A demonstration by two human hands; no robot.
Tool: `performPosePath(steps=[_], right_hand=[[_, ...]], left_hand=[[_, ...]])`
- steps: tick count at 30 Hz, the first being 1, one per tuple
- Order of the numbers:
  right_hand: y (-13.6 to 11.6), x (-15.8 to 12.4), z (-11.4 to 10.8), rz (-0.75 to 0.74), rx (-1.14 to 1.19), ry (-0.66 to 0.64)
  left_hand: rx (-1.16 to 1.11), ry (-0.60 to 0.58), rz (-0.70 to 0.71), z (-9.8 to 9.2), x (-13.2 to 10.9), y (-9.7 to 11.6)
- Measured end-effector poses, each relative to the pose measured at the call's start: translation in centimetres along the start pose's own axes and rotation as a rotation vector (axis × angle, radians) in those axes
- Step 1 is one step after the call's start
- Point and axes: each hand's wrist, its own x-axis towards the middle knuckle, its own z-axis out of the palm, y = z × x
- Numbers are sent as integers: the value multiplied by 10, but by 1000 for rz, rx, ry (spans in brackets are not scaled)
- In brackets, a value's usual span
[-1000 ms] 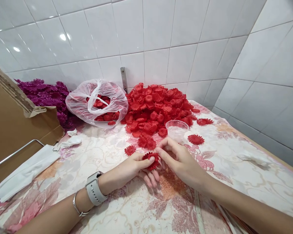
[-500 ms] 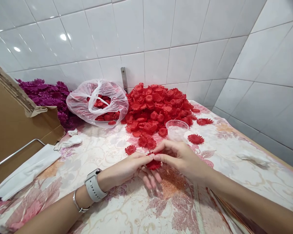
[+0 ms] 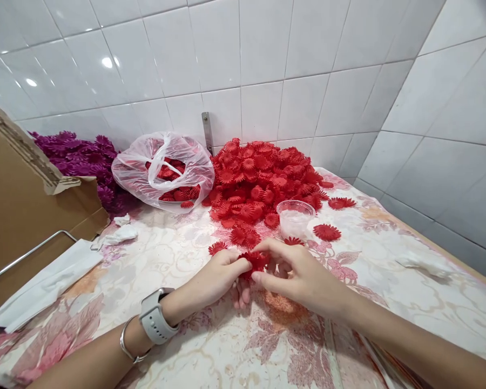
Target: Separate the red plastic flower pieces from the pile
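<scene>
My left hand point(image 3: 218, 278) and my right hand point(image 3: 297, 275) meet over the flowered tablecloth, both pinching one red fabric flower point(image 3: 254, 261) between thumbs and fingers. The left wrist wears a white watch point(image 3: 154, 323) and a thin bangle. Just behind the hands stands a small clear plastic cup point(image 3: 295, 217). A big heap of red flowers point(image 3: 263, 178) lies against the tiled wall beyond it, with loose ones point(image 3: 326, 232) scattered around.
A clear plastic bag point(image 3: 164, 170) with red flowers sits left of the heap. Purple flowers point(image 3: 81, 162) are piled further left, beside a brown cardboard box point(image 3: 20, 205). White paper point(image 3: 44, 283) and crumpled tissue point(image 3: 119, 235) lie near the box. Tiled walls close the back and right.
Both hands have kept hold of the red flower and shifted slightly toward the heap; the left fingers have curled under, and the right thumb and fingers have re-gripped it.
</scene>
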Motion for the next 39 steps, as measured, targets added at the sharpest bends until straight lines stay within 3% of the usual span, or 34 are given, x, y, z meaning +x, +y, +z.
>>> performPosePath(steps=[8, 15, 23, 30, 34, 39], right_hand=[[1, 0, 5, -39, -66, 167], [5, -4, 12, 89, 389, 209], [8, 2, 11, 184, 703, 284], [12, 5, 6, 122, 93, 472], [9, 4, 4, 33, -119, 393], [5, 0, 6, -70, -74, 230]], left_hand=[[89, 38, 72, 5, 0, -4], [-112, -4, 148, 6, -2, 2], [-312, -45, 173, 3, 0, -1], [-378, 26, 150, 0, 4, -2], [-260, 18, 163, -3, 8, -5], [-196, -5, 175, 0, 6, -6]])
